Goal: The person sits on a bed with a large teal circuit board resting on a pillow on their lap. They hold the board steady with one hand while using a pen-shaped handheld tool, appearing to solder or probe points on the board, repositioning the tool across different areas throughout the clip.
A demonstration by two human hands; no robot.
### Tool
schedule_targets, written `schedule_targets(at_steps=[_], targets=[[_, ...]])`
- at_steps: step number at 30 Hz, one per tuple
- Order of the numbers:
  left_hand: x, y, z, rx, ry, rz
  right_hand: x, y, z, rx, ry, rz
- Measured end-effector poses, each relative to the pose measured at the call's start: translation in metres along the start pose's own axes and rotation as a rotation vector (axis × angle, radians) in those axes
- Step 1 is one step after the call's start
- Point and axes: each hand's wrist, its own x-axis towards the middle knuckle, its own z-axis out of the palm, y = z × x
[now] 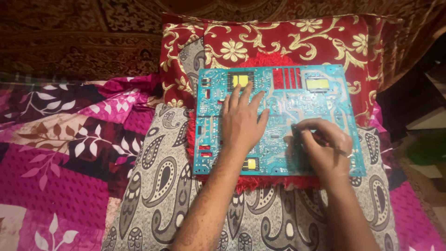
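The left hand (241, 123) lies flat, palm down, on the teal circuit board (278, 118), with its fingers (236, 95) stretched out and a little spread; it grips nothing and only presses on the board, and the fingertips end just beside a yellow square part (240, 80) near the board's upper edge. The right hand (325, 146) is on the lower right part of the board with the fingers curled closed around a thin dark tool (331, 145), held like a pen; the tip of the tool is hidden under the fingers, so it cannot be told where it touches the board. The two hands are near each other but do not touch. The board lies flat on a red fringed cloth (260, 182), which shows along the lower edge and also above the upper edge. Under this is a grey paisley cushion (162, 186), and behind it a red pillow with gold flowers (278, 42). A second yellow part (317, 84) sits at the upper right of the board, well apart from both hands. The right edge of the board is just beside the right hand. To the left there is a wide pink bedcover with leaf pattern (60, 153), with open room, while to the right the side is dark and narrow.
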Motion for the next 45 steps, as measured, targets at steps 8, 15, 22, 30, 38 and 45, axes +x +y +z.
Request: schedule_targets(at_steps=[8, 15, 22, 30, 38, 45], targets=[[0.000, 0.001, 0.002, -0.012, 0.001, -0.009, 0.013, 0.005, -0.003, 0.060, 0.017, 0.072], [0.001, 0.001, 0.001, -0.010, 0.004, -0.008, 0.006, -0.004, -0.008, -0.036, 0.010, 0.095], [0.000, 0.001, -0.002, -0.006, 0.004, -0.001, 0.021, 0.000, -0.001, -0.129, 0.051, -0.048], [-0.001, 0.001, -0.003, -0.025, -0.013, -0.012, -0.002, -0.009, -0.004, -0.058, 0.018, 0.047], [-0.001, 0.002, -0.006, -0.014, -0.013, -0.004, 0.000, -0.009, -0.005, 0.000, 0.024, 0.055], [-0.001, 0.001, -0.004, -0.016, -0.017, -0.003, 0.007, -0.007, -0.002, 0.047, 0.027, -0.019]])
